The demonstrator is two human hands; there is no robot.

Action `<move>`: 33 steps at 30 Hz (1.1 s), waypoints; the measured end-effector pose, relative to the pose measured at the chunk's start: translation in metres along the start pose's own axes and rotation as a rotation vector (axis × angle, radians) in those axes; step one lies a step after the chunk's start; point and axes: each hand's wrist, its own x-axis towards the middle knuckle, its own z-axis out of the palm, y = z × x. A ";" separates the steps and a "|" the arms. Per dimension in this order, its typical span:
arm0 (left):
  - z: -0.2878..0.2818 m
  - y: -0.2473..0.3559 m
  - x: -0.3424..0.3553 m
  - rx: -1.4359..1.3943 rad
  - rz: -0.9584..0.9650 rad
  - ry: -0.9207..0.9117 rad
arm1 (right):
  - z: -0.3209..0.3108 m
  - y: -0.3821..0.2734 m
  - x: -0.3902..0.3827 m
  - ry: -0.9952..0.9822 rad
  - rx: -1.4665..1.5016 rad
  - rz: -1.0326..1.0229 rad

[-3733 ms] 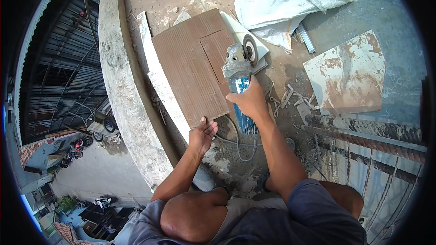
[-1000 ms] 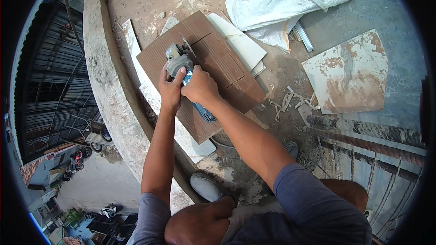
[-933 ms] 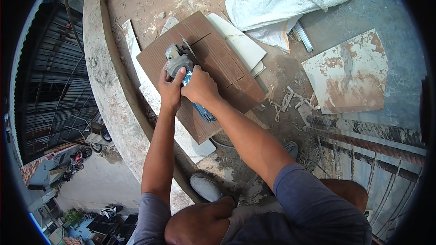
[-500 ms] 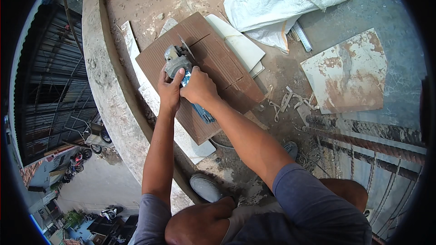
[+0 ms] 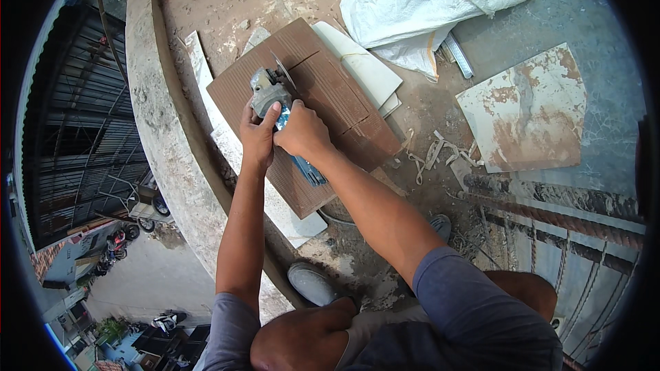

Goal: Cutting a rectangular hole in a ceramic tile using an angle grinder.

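Note:
Both my hands grip a blue and grey angle grinder: my left hand is wrapped round its head end, thumb up, and my right hand round the blue body just behind it. The grinder's disc stands on edge over a brown ribbed board, by a straight score or cut line. Other lines cross the board's right part. White sheet pieces lie under the board, and part of a grey cord shows below it. Whether the disc touches the board or spins, I cannot tell.
A low curved concrete parapet runs on my left, with a drop to a yard holding a cart and motorbikes. White sacks, a metal channel, scraps and a stained white sheet lie around. Rusty rebar is at right.
Since the oldest frame, my left hand left the board's edge for the grinder, which moved left over the board; the board now lies turned. Over the last second almost nothing moved.

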 end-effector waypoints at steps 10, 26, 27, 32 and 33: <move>0.002 0.000 -0.002 -0.017 0.017 0.003 | 0.000 0.000 -0.002 0.026 -0.019 -0.026; 0.001 0.001 0.000 -0.003 0.002 0.020 | 0.000 -0.001 0.002 -0.009 0.011 0.005; 0.001 0.001 0.001 -0.004 0.001 0.018 | 0.000 0.000 0.002 -0.001 -0.002 -0.003; 0.004 0.003 0.000 -0.011 -0.015 0.011 | -0.001 0.002 0.003 0.010 0.008 -0.012; 0.003 0.003 0.000 -0.010 -0.012 0.013 | 0.000 0.001 0.002 0.012 0.004 -0.012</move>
